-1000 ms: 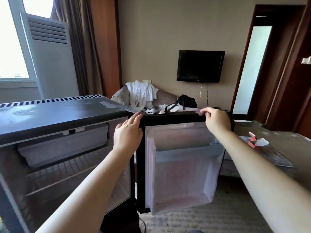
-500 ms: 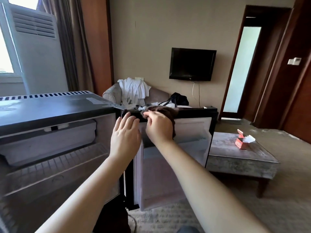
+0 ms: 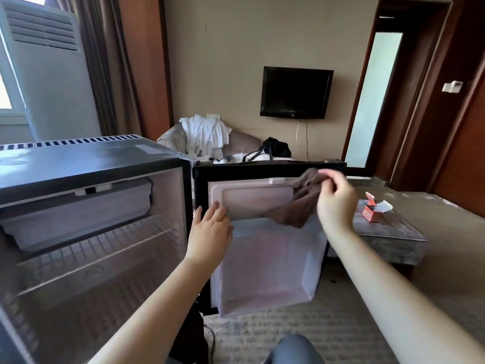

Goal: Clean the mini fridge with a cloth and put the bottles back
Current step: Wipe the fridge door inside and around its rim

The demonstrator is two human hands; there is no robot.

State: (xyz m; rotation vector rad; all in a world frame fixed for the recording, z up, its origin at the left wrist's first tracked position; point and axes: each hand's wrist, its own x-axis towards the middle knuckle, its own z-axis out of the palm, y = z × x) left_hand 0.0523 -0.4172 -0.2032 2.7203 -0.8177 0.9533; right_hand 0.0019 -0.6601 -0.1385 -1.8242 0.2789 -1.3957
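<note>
The black mini fridge [image 3: 78, 164] stands at the left with its inside and wire shelf bare. Its door [image 3: 262, 169] hangs wide open toward me, showing the white inner liner. My left hand [image 3: 210, 229] rests flat with straight fingers on the liner's left side, by the upper door shelf. My right hand [image 3: 334, 198] grips a brown cloth [image 3: 299, 206] against the upper right part of the door liner; the hand is motion-blurred. No bottles are in view.
A low grey table [image 3: 393, 232] with a small red box [image 3: 371, 208] stands right of the door. Behind are an armchair with white clothes [image 3: 204, 132], a black bag [image 3: 275, 148], a wall TV [image 3: 295, 91] and a standing air conditioner [image 3: 52, 74]. My knee [image 3: 296, 350] shows at the bottom.
My right hand carried the cloth from the door's top left edge over to the upper right of the liner. My left hand dropped from the door's top edge onto the liner.
</note>
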